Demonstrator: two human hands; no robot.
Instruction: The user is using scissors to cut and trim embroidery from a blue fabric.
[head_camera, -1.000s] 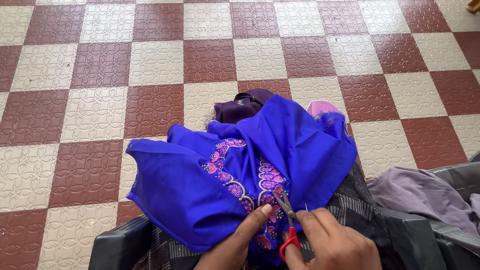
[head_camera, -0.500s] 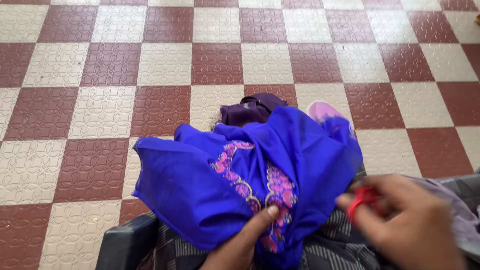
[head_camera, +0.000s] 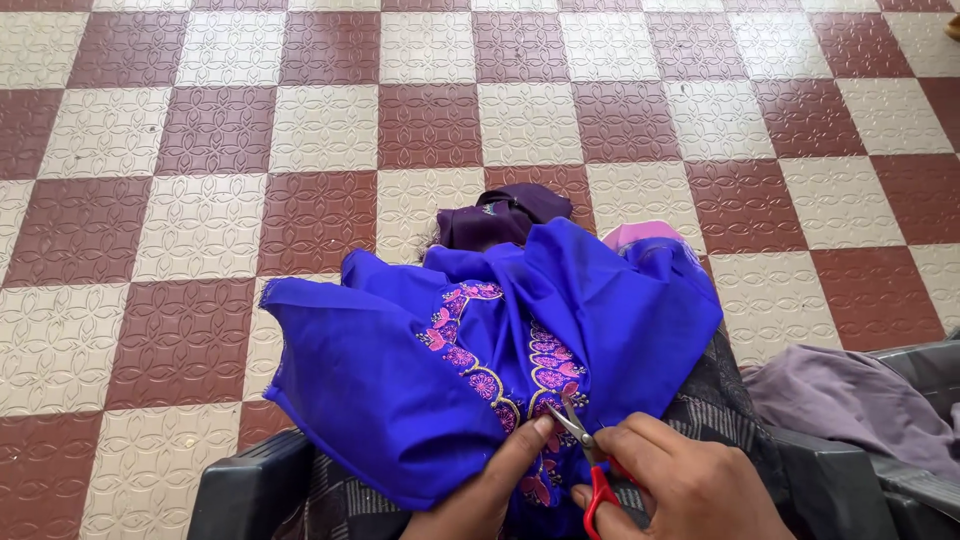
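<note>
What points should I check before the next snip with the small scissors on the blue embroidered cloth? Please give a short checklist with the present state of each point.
1. Scissors held in the right hand: ok, red handles are in the fingers.
2. Blade tips at the embroidery: ok, they rest on the pink and yellow stitching.
3. Left hand steadying the blue cloth: ok, the thumb presses beside the blades.
4. Left thumb away from the blades: not ok, it lies very close to them.
5. Thread between the blades: cannot tell, too small to see.
6. Cloth supported on the lap: ok, though one edge hangs toward the tiled floor.
</note>
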